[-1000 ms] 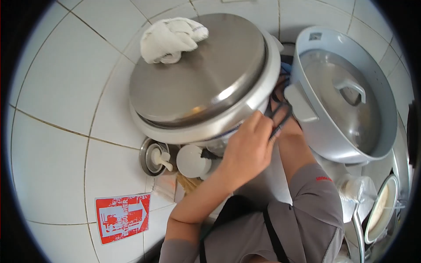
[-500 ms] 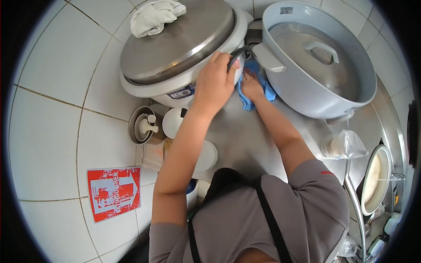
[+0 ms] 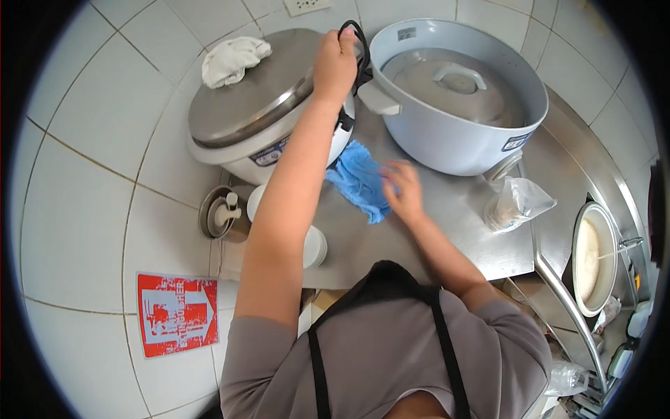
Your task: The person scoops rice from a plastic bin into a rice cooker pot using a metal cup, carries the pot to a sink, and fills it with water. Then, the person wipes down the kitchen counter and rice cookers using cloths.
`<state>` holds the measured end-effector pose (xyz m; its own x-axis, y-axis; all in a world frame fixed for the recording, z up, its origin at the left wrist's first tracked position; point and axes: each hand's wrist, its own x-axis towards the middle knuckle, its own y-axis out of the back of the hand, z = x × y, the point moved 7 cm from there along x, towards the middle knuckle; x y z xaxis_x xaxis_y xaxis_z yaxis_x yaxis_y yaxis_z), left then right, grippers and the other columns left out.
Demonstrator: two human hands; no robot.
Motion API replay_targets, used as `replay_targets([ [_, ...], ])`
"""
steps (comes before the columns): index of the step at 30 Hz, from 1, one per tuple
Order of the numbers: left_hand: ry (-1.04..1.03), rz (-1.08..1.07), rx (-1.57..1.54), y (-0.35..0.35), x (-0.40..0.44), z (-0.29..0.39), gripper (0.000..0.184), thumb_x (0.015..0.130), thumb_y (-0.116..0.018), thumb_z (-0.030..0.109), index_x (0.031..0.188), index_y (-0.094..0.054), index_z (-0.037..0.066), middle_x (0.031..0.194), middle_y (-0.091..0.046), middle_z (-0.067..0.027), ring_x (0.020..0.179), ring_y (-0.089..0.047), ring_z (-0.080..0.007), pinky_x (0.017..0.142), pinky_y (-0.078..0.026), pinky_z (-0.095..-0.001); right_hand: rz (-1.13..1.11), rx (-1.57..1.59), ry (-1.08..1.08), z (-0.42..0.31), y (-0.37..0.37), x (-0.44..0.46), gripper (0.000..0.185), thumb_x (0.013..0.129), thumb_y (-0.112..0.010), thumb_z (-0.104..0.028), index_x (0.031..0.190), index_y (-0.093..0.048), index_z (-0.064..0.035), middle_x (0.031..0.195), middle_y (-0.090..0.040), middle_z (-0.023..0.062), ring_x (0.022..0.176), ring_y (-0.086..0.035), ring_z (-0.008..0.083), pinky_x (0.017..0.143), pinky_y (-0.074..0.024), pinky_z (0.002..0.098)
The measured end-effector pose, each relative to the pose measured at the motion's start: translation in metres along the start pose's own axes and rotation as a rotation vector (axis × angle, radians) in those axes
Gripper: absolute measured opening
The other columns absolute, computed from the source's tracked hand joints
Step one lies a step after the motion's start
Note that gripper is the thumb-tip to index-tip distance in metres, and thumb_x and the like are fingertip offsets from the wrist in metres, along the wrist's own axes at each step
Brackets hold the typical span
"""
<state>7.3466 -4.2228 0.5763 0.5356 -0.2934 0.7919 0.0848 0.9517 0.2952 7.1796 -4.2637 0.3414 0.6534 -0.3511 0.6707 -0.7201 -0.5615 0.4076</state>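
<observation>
My left hand (image 3: 336, 66) is raised beside the lidded rice cooker (image 3: 244, 164), closed around a looped black cord (image 3: 362, 50). A folded white cloth (image 3: 234, 61) lies on the cooker's steel lid (image 3: 262, 91). My right hand (image 3: 403, 188) has its fingers spread at the right edge of a crumpled blue cloth (image 3: 359, 180), which lies on the steel counter (image 3: 426, 244). Whether the fingertips touch the cloth is not clear. Behind the right hand stands a large grey pot (image 3: 447, 143) with a lid (image 3: 453, 87) sunk inside it.
A plastic bag (image 3: 516, 204) sits on the counter at right, near a metal rail (image 3: 569, 300) and an oval container of pale contents (image 3: 590, 258). Metal cups (image 3: 213, 209) and a white round container (image 3: 315, 248) are at left. A wall outlet (image 3: 306, 5) shows at top.
My left hand has lifted the cord up and away. My right hand has come out from between the cooker and pot, toward me, with the blue cloth now lying nearer and more exposed.
</observation>
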Motion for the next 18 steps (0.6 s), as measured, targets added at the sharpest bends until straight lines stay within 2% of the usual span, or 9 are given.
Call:
replay_targets([
  [1, -0.022, -0.008, -0.022, -0.001, 0.007, 0.003, 0.036, 0.090, -0.043, 0.029, 0.079, -0.057, -0.002, 0.079, -0.059, -0.0193, 0.077, -0.055, -0.0352, 0.070, -0.042, -0.0396, 0.172, -0.243, -0.039, -0.009, 0.048, -0.004, 0.026, 0.072, -0.060, -0.012, 0.097, -0.059, -0.0043, 0.104, -0.055, 0.0116, 0.107, -0.045, 0.0319, 0.095, -0.0303, 0.0435],
  [2, -0.038, -0.025, -0.035, -0.003, 0.012, 0.006, 0.036, 0.090, -0.043, 0.030, 0.078, -0.058, -0.001, 0.078, -0.059, -0.0194, 0.076, -0.056, -0.0350, 0.070, -0.042, -0.0394, 0.428, -0.468, -0.025, 0.006, 0.085, -0.021, 0.045, 0.075, -0.064, -0.017, 0.111, -0.047, 0.0023, 0.109, -0.049, 0.0161, 0.104, -0.043, 0.0335, 0.094, -0.0296, 0.0448],
  [4, -0.057, -0.063, -0.062, -0.006, 0.018, 0.013, 0.037, 0.089, -0.042, 0.030, 0.078, -0.059, -0.001, 0.076, -0.060, -0.0197, 0.074, -0.056, -0.0346, 0.069, -0.043, -0.0391, 0.731, -0.523, -0.229, 0.037, 0.146, -0.025, 0.066, 0.078, -0.064, -0.027, 0.124, -0.032, 0.0071, 0.125, -0.034, 0.0245, 0.118, -0.031, 0.0394, 0.098, -0.0239, 0.0478],
  [5, 0.062, -0.109, -0.064, -0.009, 0.017, 0.013, 0.039, 0.089, -0.040, 0.031, 0.077, -0.060, 0.000, 0.075, -0.060, -0.0202, 0.074, -0.056, -0.0344, 0.069, -0.043, -0.0389, 0.703, -0.546, -0.238, 0.046, 0.146, -0.020, 0.072, 0.078, -0.062, -0.031, 0.127, -0.026, 0.0074, 0.129, -0.027, 0.0262, 0.121, -0.024, 0.0406, 0.100, -0.0208, 0.0479],
  [7, 0.087, -0.156, -0.052, -0.013, 0.013, 0.020, 0.039, 0.089, -0.040, 0.031, 0.077, -0.060, 0.000, 0.074, -0.060, -0.0200, 0.073, -0.056, -0.0345, 0.069, -0.043, -0.0387, 0.651, -0.589, -0.241, 0.069, 0.140, -0.007, 0.084, 0.080, -0.059, -0.039, 0.133, -0.014, 0.0079, 0.136, -0.013, 0.0295, 0.128, -0.011, 0.0430, 0.104, -0.0147, 0.0482],
  [10, 0.168, -0.228, -0.077, -0.019, 0.012, 0.025, 0.040, 0.090, -0.038, 0.031, 0.077, -0.060, -0.001, 0.074, -0.059, -0.0198, 0.074, -0.055, -0.0353, 0.070, -0.042, -0.0394, 0.696, -0.362, -0.238, 0.081, 0.111, -0.002, 0.096, 0.080, -0.058, -0.042, 0.135, 0.003, 0.0071, 0.138, 0.002, 0.0322, 0.130, 0.002, 0.0445, 0.105, -0.0051, 0.0485],
  [14, 0.148, -0.191, -0.007, -0.033, -0.007, 0.015, 0.039, 0.090, -0.037, 0.028, 0.077, -0.060, -0.001, 0.079, -0.059, -0.0205, 0.079, -0.054, -0.0359, 0.071, -0.042, -0.0413, 0.728, -0.404, -0.275, 0.064, 0.086, 0.003, 0.092, 0.083, -0.052, -0.044, 0.134, 0.003, 0.0094, 0.137, 0.003, 0.0331, 0.129, 0.002, 0.0454, 0.105, -0.0041, 0.0489],
  [15, 0.066, -0.178, 0.008, -0.036, -0.015, 0.022, 0.036, 0.090, -0.037, 0.026, 0.080, -0.057, -0.003, 0.088, -0.056, -0.0229, 0.082, -0.053, -0.0375, 0.072, -0.042, -0.0433, 0.742, -0.392, -0.305, 0.059, 0.080, 0.005, 0.093, 0.082, -0.055, -0.041, 0.134, 0.003, 0.0099, 0.137, 0.003, 0.0341, 0.129, 0.002, 0.0462, 0.105, -0.0038, 0.0496],
  [18, 0.066, -0.168, 0.196, -0.055, -0.056, 0.026, 0.030, 0.090, -0.039, 0.023, 0.087, -0.050, -0.005, 0.093, -0.052, -0.0246, 0.083, -0.053, -0.0405, 0.074, -0.041, -0.0446, 0.770, -0.421, -0.349, 0.053, 0.067, 0.009, 0.093, 0.081, -0.058, -0.037, 0.134, 0.004, 0.0088, 0.136, 0.001, 0.0354, 0.129, 0.001, 0.0473, 0.104, -0.0041, 0.0508],
])
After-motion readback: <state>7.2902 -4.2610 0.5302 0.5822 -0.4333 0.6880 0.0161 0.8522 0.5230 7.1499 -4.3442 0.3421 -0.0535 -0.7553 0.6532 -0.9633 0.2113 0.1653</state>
